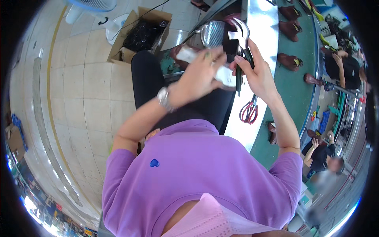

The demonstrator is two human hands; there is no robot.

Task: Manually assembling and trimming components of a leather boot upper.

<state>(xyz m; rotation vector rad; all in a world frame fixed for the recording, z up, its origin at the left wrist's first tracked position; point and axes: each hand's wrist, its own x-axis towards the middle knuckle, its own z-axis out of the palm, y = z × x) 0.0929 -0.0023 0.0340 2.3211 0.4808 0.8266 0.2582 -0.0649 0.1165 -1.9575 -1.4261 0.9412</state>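
My right hand (258,75) is closed around pincers (248,55) with black handles and a curved metal head, above the shiny metal ledge. A thin dark stick-like tool (239,81) runs along its fingers. My left hand (201,75), wearing a silver wristwatch (164,98), hovers over my lap, its fingers smeared by motion. A white piece (226,76) shows beside its thumb; whether the hand grips it is unclear. Another white piece (187,54), next to something brown, lies partly behind this hand. Red-handled scissors (249,112) rest on the ledge, near my right wrist.
A green conveyor (292,85) carrying several brown shoes (290,61) runs beyond the metal ledge (260,23). A perforated metal basket (213,34) is ahead. An open cardboard box (118,43) holds black material, near a fan (92,4). Other people (318,156) work across the line.
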